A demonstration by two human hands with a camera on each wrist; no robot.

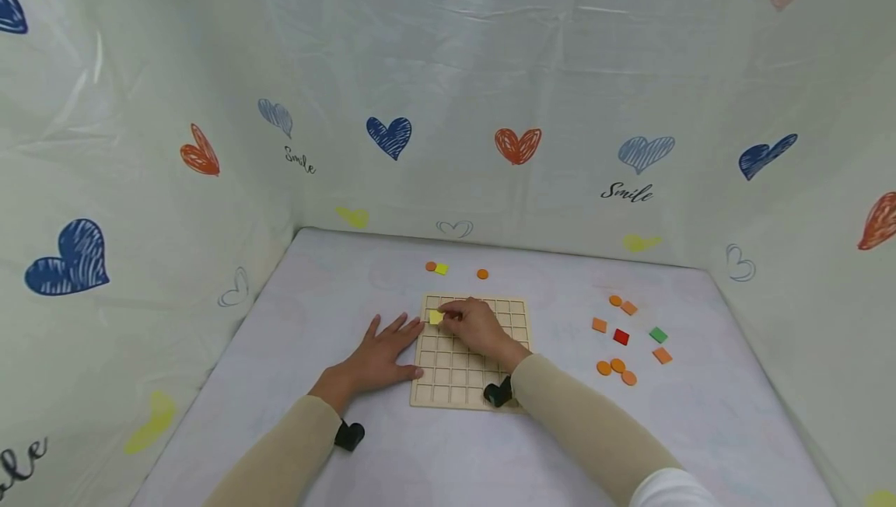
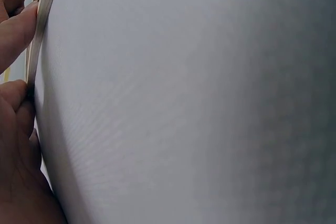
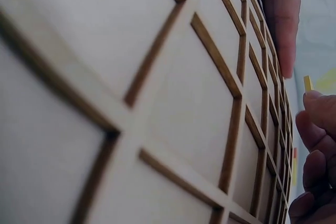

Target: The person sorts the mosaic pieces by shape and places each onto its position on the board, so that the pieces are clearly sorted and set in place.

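A wooden grid board [image 1: 441, 382] with square cells lies on the table, partly covered by the right hand and forearm. My right hand [image 1: 479, 328] reaches over the board's upper part, pinching a yellow square tile [image 1: 435, 316] near the upper left cells. In the right wrist view the thin edge of that yellow tile [image 3: 308, 83] sticks out past the thumb tip, above the grid. With fingers spread, my left hand [image 1: 378, 355] lies along the board's left side, thumb and fingertips at its edge. The left wrist view shows the left thumb [image 2: 21, 30] against the board's side.
Behind the board lie an orange disc [image 1: 430, 266] touching a yellow square [image 1: 441, 268], and another orange disc [image 1: 482, 274]. Scattered at the right are several orange discs [image 1: 617, 365] and orange squares [image 1: 599, 325], a red square [image 1: 621, 337] and a green square [image 1: 658, 334]. Heart-printed sheeting [image 1: 448, 64] encloses the table.
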